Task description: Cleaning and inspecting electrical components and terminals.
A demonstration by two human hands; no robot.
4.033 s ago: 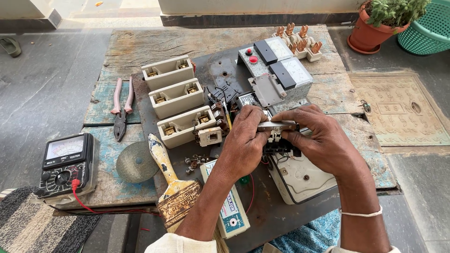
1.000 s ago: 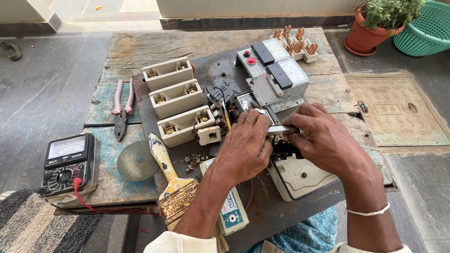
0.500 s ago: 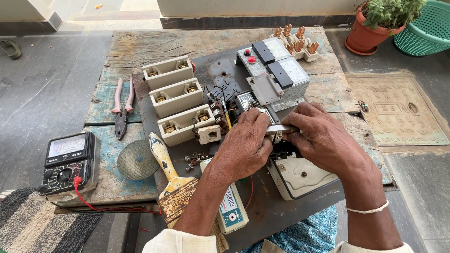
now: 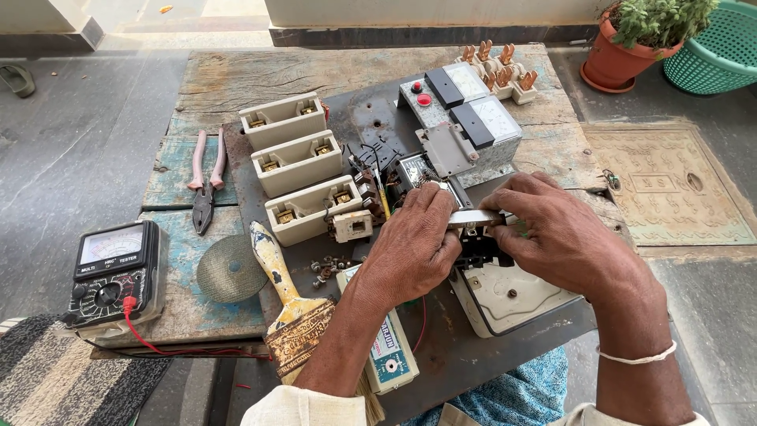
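Observation:
My left hand point(image 4: 414, 246) and my right hand point(image 4: 564, 234) meet over a black electrical part point(image 4: 477, 246) on a dark metal panel point(image 4: 378, 126). Both hands pinch a flat grey metal strip point(image 4: 473, 218) that spans between them. Under my right hand lies a white plastic cover point(image 4: 509, 296). Behind the hands stands a grey metal unit point(image 4: 465, 126) with two black-framed meters and red buttons. Small black parts and loose wires point(image 4: 371, 170) lie just beyond my left hand.
Three cream fuse blocks point(image 4: 296, 162) sit at the panel's left. Pink-handled pliers point(image 4: 205, 181), a round abrasive disc point(image 4: 231, 268), a worn paintbrush point(image 4: 288, 312), loose screws point(image 4: 325, 270) and a black multimeter point(image 4: 114, 272) lie left. A small tester box point(image 4: 390, 355) lies near me. A potted plant point(image 4: 639, 35) and green basket point(image 4: 714, 47) stand at the far right.
Both hands stay on the metal strip with only small shifts. The view has drifted slightly, and the paintbrush lies a little nearer the panel than four seconds ago.

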